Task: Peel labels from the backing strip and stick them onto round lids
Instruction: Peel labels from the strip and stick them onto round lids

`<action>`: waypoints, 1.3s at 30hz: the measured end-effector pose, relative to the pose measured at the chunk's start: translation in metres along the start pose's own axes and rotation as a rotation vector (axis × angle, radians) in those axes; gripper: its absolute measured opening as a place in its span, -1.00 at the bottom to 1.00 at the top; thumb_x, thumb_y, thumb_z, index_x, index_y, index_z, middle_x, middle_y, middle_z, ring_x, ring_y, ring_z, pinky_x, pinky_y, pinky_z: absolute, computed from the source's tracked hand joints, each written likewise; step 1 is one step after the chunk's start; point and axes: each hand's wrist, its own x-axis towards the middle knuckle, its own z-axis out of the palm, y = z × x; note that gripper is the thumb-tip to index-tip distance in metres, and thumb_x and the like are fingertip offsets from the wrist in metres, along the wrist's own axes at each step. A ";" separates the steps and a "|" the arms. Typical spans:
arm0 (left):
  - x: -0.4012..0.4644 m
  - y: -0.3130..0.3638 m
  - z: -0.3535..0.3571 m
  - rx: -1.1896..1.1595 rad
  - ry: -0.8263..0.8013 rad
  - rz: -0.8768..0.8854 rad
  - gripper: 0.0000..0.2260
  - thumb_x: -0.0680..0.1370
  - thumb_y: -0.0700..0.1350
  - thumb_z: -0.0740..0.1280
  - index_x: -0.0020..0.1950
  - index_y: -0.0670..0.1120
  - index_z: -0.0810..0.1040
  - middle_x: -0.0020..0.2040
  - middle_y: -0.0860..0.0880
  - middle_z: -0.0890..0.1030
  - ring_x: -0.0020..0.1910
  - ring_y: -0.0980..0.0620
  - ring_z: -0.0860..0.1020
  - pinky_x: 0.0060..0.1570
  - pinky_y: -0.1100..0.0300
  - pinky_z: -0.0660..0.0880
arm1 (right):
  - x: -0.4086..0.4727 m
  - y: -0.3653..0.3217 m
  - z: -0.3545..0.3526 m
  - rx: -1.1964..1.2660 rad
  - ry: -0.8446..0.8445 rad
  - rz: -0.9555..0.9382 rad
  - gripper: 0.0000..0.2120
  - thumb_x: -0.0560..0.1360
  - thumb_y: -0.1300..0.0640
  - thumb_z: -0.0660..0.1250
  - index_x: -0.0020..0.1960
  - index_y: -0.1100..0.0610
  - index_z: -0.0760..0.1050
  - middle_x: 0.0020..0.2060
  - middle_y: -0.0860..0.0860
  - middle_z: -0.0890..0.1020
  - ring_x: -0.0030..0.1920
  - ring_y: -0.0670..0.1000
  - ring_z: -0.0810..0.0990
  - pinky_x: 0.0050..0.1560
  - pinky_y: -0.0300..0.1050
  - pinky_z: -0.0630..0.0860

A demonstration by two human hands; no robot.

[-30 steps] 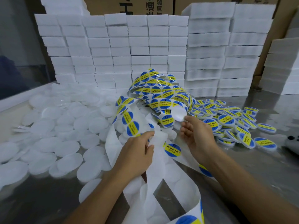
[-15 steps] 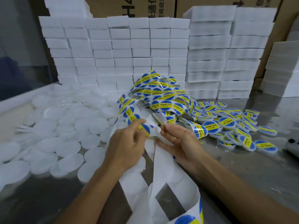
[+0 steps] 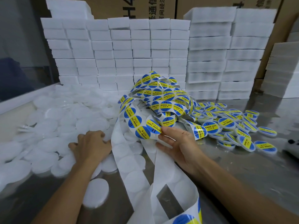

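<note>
My right hand (image 3: 176, 143) pinches a round blue-and-yellow label (image 3: 152, 126) between thumb and fingertips, right at the white backing strip (image 3: 129, 160). The strip runs from a tangled heap of labels (image 3: 166, 97) down toward me, its near stretch bare. My left hand (image 3: 92, 146) lies palm down on the pile of plain white round lids (image 3: 53, 120), fingers curled over one lid at the pile's right edge. A heap of labelled lids (image 3: 234, 125) lies to the right of my right hand.
A single white lid (image 3: 97, 193) lies by my left forearm on the metal table (image 3: 242, 172). Stacks of white foam blocks (image 3: 121, 50) wall off the back, with cardboard boxes (image 3: 113, 7) behind. A dark object (image 3: 291, 146) sits at the right edge.
My left hand has left the strip and moved left and down onto the white lids. My right hand has kept its place at the strip, now pinching the label alone.
</note>
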 end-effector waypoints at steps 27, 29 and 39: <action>-0.045 0.055 -0.016 -0.616 0.772 0.734 -0.80 0.46 -0.43 0.32 -0.04 -0.21 0.66 -0.10 -0.17 0.49 -0.12 -0.04 0.44 -0.05 0.37 0.34 | 0.006 0.002 -0.007 0.013 0.005 -0.022 -0.83 0.32 0.17 0.51 -0.10 0.06 0.62 -0.14 0.00 0.70 -0.03 0.02 0.66 0.13 0.25 0.58; -0.055 0.061 -0.012 -0.647 0.743 0.787 -0.83 0.50 -0.36 0.31 -0.03 -0.21 0.67 -0.16 -0.14 0.46 -0.22 -0.02 0.47 -0.18 0.29 0.41 | 0.007 0.003 -0.005 0.012 0.007 -0.048 -0.86 0.31 0.13 0.52 -0.16 0.01 0.63 -0.18 -0.04 0.68 -0.05 0.02 0.61 0.13 0.25 0.57; -0.073 0.074 -0.007 -0.834 0.421 0.885 -0.75 0.44 -0.27 0.34 0.09 -0.20 0.63 -0.09 -0.04 0.65 -0.15 0.12 0.60 -0.14 0.33 0.56 | 0.003 0.003 -0.003 -0.065 -0.029 -0.141 -0.66 0.42 0.27 0.49 0.04 -0.09 0.54 -0.10 0.12 0.70 -0.12 0.08 0.68 0.21 0.34 0.46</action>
